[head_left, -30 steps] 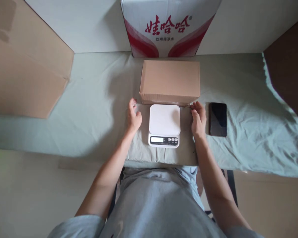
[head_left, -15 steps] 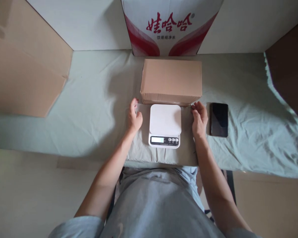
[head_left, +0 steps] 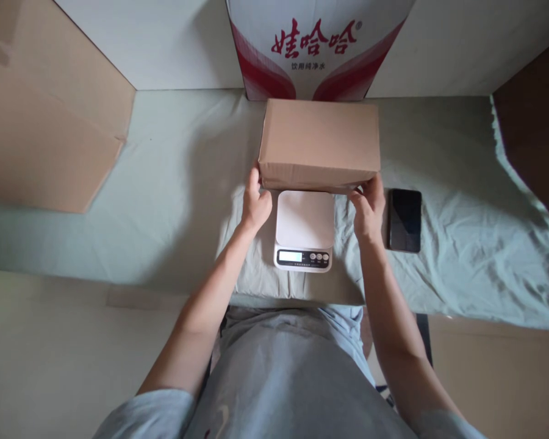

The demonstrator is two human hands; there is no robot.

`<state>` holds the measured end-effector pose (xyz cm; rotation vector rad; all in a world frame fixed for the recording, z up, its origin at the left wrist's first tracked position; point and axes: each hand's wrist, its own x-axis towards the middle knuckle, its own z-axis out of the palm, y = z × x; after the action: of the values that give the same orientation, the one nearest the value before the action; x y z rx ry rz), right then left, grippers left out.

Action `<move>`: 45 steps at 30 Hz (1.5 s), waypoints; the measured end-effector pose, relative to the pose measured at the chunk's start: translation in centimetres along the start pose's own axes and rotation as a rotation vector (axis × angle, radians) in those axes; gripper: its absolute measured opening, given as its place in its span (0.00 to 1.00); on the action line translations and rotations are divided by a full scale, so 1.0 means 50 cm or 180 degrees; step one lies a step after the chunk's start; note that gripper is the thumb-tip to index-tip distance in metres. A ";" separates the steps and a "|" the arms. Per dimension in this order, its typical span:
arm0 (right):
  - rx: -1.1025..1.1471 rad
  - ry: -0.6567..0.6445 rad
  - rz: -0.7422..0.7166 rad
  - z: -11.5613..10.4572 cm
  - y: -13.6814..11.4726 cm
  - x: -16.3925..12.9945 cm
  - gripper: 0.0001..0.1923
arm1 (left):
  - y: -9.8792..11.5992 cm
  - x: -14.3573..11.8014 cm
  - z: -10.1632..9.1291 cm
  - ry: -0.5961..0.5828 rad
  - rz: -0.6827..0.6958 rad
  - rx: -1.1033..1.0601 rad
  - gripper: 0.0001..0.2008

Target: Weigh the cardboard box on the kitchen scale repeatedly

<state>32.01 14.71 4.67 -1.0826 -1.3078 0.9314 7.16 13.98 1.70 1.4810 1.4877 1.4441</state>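
A closed brown cardboard box [head_left: 319, 141] is at the middle of the cloth-covered table, its near edge tipped up off the surface. My left hand [head_left: 255, 204] grips the box's near left corner and my right hand [head_left: 368, 206] grips its near right corner. Just in front of the box, between my hands, sits a small white digital kitchen scale [head_left: 304, 228] with a lit display and three buttons; its platform is bare.
A black phone [head_left: 404, 219] lies face up right of my right hand. A red-and-white printed carton [head_left: 320, 46] stands behind the box. Flat cardboard [head_left: 46, 122] leans at far left, a dark panel [head_left: 535, 122] at far right. The pale green cloth [head_left: 174, 183] covers the table.
Both hands moved forward from beside the scale to the box's near corners and took hold. The box has risen and appears larger, its near edge lifted.
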 end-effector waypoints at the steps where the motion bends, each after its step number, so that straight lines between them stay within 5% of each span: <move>1: 0.0020 0.0044 -0.0057 0.000 -0.012 -0.002 0.28 | 0.020 -0.004 -0.004 0.0055 0.0043 -0.0041 0.32; 6: 0.0099 0.0291 -0.0215 -0.015 -0.087 -0.057 0.28 | 0.141 -0.074 -0.047 0.0029 0.0118 -0.0331 0.33; 10: 0.0016 0.0349 -0.0043 -0.020 -0.125 -0.145 0.28 | 0.187 -0.158 -0.069 0.0113 -0.0105 -0.0487 0.35; 19: -0.0196 0.0402 0.0223 -0.023 -0.116 -0.243 0.28 | 0.172 -0.252 -0.068 0.0220 -0.0455 -0.0324 0.37; 35: -0.0335 0.0242 0.0249 -0.035 -0.079 -0.271 0.32 | 0.164 -0.275 -0.070 0.0164 -0.0536 -0.0268 0.39; 45: -0.0203 0.0568 0.0369 -0.050 -0.084 -0.265 0.36 | 0.139 -0.272 -0.092 0.0350 -0.0413 -0.0260 0.45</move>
<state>33.36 0.69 5.29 -1.2724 -1.1442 0.8614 7.88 -1.46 5.51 1.2510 1.5409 1.5097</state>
